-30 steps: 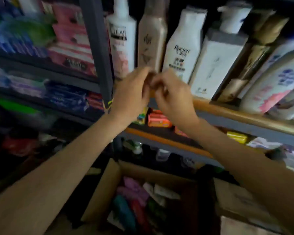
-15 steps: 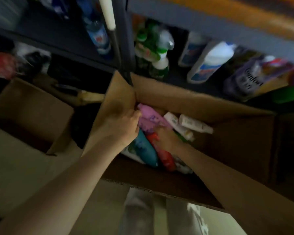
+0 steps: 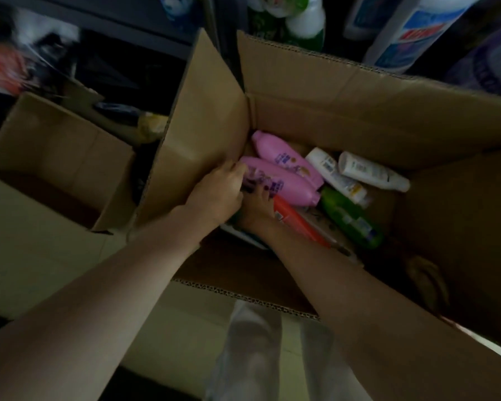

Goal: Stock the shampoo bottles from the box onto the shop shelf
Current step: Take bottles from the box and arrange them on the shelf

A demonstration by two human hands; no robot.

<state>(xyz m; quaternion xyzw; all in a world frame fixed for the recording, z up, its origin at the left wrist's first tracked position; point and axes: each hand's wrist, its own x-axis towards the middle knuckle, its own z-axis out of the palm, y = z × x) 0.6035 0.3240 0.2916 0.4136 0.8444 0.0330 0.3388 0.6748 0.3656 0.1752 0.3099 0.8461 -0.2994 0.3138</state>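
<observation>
An open cardboard box (image 3: 344,111) on the floor holds several shampoo bottles lying flat: two pink ones, two white ones (image 3: 370,172), a green one (image 3: 350,218) and a red one (image 3: 295,221). Both my hands are inside the box at its left side. My left hand (image 3: 217,192) curls its fingers over the near end of the nearer pink bottle (image 3: 284,183). My right hand (image 3: 258,206) lies under that same bottle with its fingers touching the purple label; the left hand partly hides it. The second pink bottle (image 3: 284,157) lies just behind.
A second open cardboard box (image 3: 55,157) stands to the left. The bottom shelf behind the boxes holds large white and blue detergent bottles (image 3: 411,33) and green bottles (image 3: 295,21). My pale trouser leg (image 3: 252,351) shows below the box's near edge.
My hands came down from the upper shelf into the box. The view has dropped closer to the box, and both hands now close on the nearer pink bottle.
</observation>
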